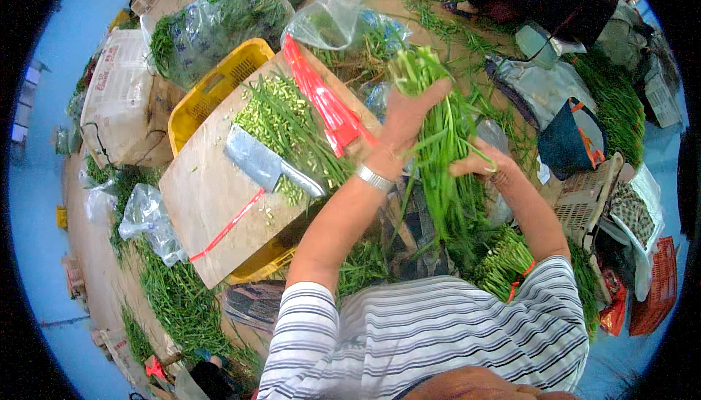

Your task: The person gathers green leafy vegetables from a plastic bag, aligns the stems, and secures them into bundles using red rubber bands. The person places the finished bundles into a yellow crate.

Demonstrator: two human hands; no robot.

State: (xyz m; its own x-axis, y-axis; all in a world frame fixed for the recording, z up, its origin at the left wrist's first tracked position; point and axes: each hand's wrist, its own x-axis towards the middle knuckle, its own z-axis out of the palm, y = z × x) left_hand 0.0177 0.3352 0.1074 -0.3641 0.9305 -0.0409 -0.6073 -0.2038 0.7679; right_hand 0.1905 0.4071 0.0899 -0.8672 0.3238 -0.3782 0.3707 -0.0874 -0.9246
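A loose bunch of garlic chives (pixel 440 163) hangs in front of me, pale cut ends up and leaves trailing down. My left hand (pixel 412 114) is closed around it just below the cut ends. Lower on the bunch, the curled fingers of my right hand (pixel 491 163) grip some outer leaves. To the left, a cleaver (pixel 252 159) lies flat on a tilted wooden board (pixel 188 199). Chopped pale ends (pixel 274 103) are heaped beside its blade. Red plastic strips (pixel 315 82) lie along the board's far right edge.
A yellow crate (pixel 212 71) sits under the board. Beyond it stand clear bags (pixel 237 13) of greens and a white carton (pixel 117 97). A tied bunch (pixel 504 263) lies close to my right side. Loose chives (pixel 175 301) cover the floor at left; baskets (pixel 580 206) stand at right.
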